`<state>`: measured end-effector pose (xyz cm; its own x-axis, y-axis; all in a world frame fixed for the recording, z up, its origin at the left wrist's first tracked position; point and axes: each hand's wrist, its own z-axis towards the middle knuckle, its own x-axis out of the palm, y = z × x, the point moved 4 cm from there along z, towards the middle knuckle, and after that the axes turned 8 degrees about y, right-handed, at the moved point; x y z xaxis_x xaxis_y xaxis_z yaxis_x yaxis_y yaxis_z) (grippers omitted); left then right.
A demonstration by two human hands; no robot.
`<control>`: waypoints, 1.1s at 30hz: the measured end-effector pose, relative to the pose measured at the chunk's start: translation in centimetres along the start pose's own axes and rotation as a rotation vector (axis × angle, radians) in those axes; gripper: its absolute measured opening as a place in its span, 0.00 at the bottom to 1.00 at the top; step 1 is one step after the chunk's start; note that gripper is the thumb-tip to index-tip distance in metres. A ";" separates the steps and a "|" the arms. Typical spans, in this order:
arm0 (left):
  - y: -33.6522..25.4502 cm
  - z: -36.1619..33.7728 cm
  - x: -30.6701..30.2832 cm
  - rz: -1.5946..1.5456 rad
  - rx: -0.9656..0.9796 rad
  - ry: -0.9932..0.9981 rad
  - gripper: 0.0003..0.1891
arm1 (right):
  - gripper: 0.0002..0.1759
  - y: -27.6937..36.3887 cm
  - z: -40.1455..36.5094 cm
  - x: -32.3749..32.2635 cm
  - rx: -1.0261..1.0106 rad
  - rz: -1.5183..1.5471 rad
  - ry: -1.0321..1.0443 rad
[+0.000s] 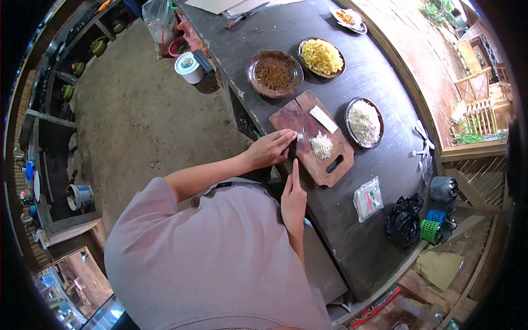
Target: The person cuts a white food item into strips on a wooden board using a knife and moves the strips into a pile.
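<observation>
At the near edge of a wooden cutting board [336,144], my left hand [272,147] presses its fingers together beside thin white shreds; what lies under the fingertips is hidden. My right hand [294,197] is just below it, fingers curled round what looks like a knife, mostly hidden, with the index finger stretched forward. A small pile of white strips [321,146] and a white block [323,120] rest on the board.
Beyond the board stand a bowl of brown crumbs [275,74], a bowl of yellow pieces [322,56] and a bowl of pale flour-like powder [364,123]. A plastic packet [368,199] and a black bag [405,220] lie to the right; forks [423,144] lie near the far edge.
</observation>
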<state>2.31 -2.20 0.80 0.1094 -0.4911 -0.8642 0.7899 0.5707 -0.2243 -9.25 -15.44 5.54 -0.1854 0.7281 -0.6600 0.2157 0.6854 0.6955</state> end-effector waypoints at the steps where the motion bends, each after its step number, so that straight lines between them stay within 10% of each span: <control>1: 0.0 -0.1 0.2 -0.052 -0.017 -0.012 0.29 | 0.29 -0.1 -0.1 0.0 0.001 -0.002 0.003; 33: 0.4 0.1 0.1 -0.103 -0.003 -0.067 0.23 | 0.30 -0.3 0.8 0.1 -0.029 -0.001 0.007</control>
<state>2.66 -2.05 0.67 0.0683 -0.5903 -0.8043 0.7975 0.5167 -0.3114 -8.53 -15.53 5.02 -0.1922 0.7277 -0.6584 0.1880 0.6858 0.7031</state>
